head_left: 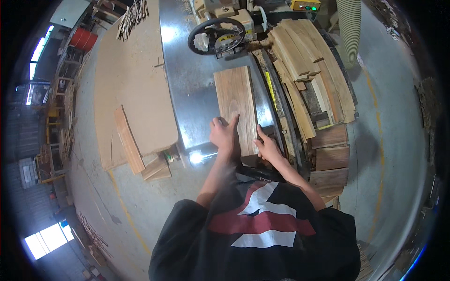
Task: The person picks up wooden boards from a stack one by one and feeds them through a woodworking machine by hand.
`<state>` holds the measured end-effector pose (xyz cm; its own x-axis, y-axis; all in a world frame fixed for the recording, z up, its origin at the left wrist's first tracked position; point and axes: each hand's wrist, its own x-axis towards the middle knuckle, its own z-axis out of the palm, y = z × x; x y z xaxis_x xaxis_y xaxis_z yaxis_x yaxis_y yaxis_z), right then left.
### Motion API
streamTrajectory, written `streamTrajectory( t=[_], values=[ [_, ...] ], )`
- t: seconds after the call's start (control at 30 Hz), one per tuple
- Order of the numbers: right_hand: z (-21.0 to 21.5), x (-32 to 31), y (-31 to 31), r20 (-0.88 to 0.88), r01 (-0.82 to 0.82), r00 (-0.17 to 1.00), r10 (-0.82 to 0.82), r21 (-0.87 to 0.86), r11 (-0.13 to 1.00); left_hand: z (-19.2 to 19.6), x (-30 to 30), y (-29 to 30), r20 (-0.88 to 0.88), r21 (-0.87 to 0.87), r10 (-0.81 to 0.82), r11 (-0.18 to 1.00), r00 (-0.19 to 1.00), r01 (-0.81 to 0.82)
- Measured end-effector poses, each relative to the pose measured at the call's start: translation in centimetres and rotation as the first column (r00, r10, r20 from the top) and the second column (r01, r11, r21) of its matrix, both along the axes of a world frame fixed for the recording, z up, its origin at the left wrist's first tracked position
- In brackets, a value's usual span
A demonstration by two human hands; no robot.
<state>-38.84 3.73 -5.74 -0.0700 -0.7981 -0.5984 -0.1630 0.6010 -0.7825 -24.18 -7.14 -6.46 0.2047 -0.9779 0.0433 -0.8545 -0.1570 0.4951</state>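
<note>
A long brown wooden board (234,91) lies lengthwise on the shiny metal machine table (187,100), its near end toward my body. My left hand (224,133) grips its left side, with the thumb laid on the upper face and the other fingers curled by the edge. On the opposite side, my right hand (268,147) holds the right edge near the close end, one finger stretched forward along it. The undersides of both hands are hidden.
Beyond the board stands a black handwheel (216,36) on the machine. A fence rail with a yellow scale (271,89) runs right of it. Stacked wooden strips (300,49) lie farther right, beside a ribbed hose (349,33). Leftward, a brown panel (133,84) carries a narrow plank (129,140).
</note>
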Motion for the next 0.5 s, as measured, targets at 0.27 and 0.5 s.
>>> streamTrajectory(
  t=[0.27,0.5],
  values=[
    [-0.1,0.2,-1.6,-0.221,-0.033,0.975,0.011,-0.097,0.995,-3.6,-1.2,-4.5,-0.001,-0.232,0.105,0.967,0.994,-0.102],
    [-2.5,0.3,-3.3,0.318,0.364,0.885,-0.340,-0.019,0.931,-3.8,-3.2,-6.4,0.014,-0.249,0.077,0.966,0.997,-0.071]
  ],
)
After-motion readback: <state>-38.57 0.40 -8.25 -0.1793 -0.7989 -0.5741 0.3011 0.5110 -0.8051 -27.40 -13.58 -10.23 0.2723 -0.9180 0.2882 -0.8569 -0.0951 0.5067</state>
